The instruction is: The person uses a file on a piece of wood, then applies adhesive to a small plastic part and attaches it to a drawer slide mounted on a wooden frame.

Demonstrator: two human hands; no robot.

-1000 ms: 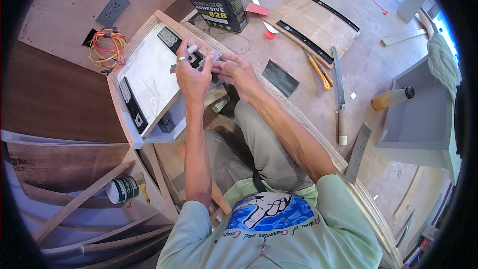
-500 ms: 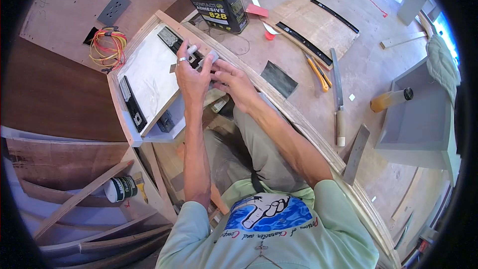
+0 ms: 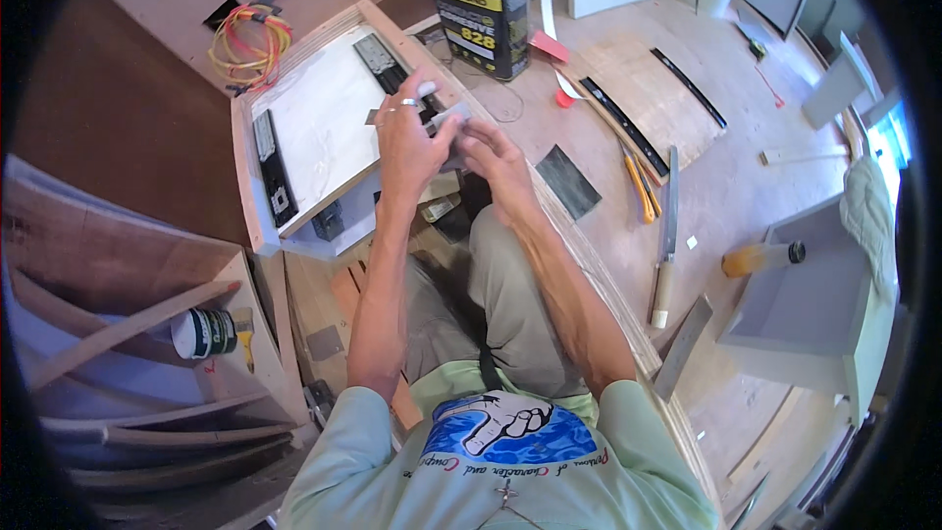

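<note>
My left hand (image 3: 410, 145), with a ring on one finger, pinches a small light-grey piece (image 3: 453, 118) between thumb and fingers. Its exact kind is hard to make out. Close against it, the curled fingers of my right hand (image 3: 498, 167) grip the same piece from the right side. A small white thing (image 3: 426, 88) shows at my left fingertips. Both hands are over the near right edge of a white panel (image 3: 324, 118) in a wooden frame. A drawer slide (image 3: 383, 64) lies partly behind my left hand; another drawer slide (image 3: 273, 169) lies along the panel's left side.
A black adhesive can (image 3: 481, 20) stands beyond the frame. Right of me lie a board with black strips (image 3: 657, 98), dark sandpaper (image 3: 567, 182), an orange-handled cutter (image 3: 643, 186), a handsaw (image 3: 667, 236) and a bottle (image 3: 763, 258). Coiled wires (image 3: 250, 44) hang at the left.
The view has shifted, so the bench and frame sit differently in it. My hands stay together at the small grey piece, with slight finger movement.
</note>
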